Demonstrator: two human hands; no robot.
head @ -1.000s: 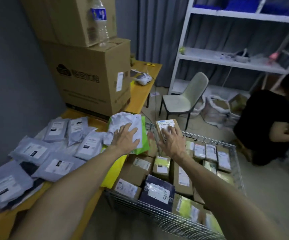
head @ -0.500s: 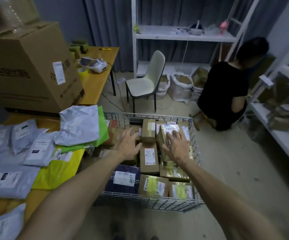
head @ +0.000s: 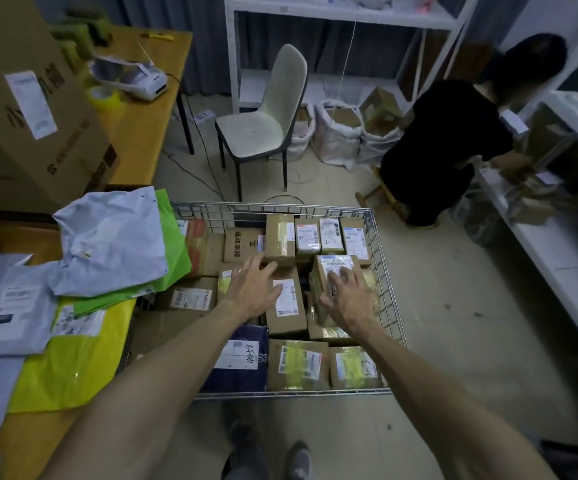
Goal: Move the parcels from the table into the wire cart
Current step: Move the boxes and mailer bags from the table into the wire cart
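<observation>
The wire cart (head: 382, 271) stands against the table's right side, packed with brown labelled boxes and a dark blue parcel (head: 242, 358). My right hand (head: 346, 299) rests with spread fingers on a small brown box (head: 332, 266) that sits on top of the others at the cart's right side. My left hand (head: 253, 289) hovers open over the boxes in the cart's middle and holds nothing. On the orange table (head: 145, 133) lie grey mailers (head: 21, 306), a crumpled pale mailer (head: 114, 244), a green bag (head: 176, 251) and a yellow bag (head: 73, 362).
A big cardboard box (head: 31, 116) and a label printer (head: 135, 77) stand at the table's far end. A white chair (head: 267, 112) is behind the cart. A person in black (head: 447, 150) crouches by the white shelves (head: 557, 244) on the right, near sacks (head: 336, 133).
My left hand left the pale mailer on the table and came over the cart. My right hand stayed on the small box as it moved from the cart's far corner to its right side.
</observation>
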